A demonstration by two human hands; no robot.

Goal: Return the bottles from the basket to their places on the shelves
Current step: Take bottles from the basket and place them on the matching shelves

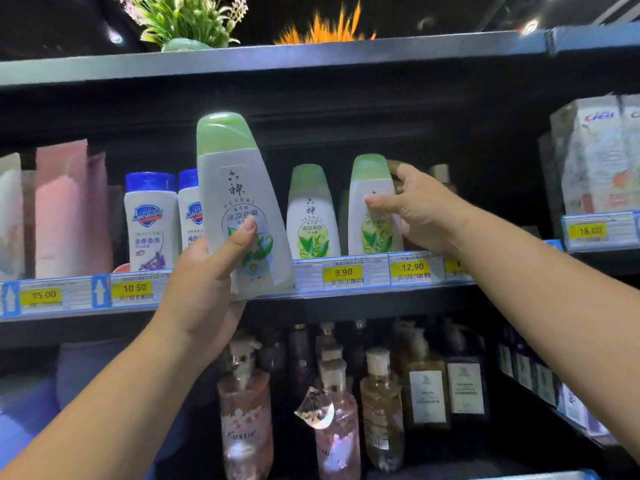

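My left hand (pixel 204 282) grips a large white bottle with a green cap (pixel 239 188), held upright in front of the middle shelf's edge (pixel 346 271). On that shelf stand two smaller green-capped white bottles. The left one (pixel 311 216) stands free. My right hand (pixel 415 209) grips the right one (pixel 372 209), thumb across its front and fingers behind its cap. The basket is out of view.
Two blue-capped Safeguard bottles (pixel 150 220) stand left of the held bottle, pink packs (pixel 65 209) further left. White cartons (pixel 599 154) sit on the right-hand shelf. Pump bottles (pixel 332 393) fill the shelf below. Plants (pixel 187 19) top the unit.
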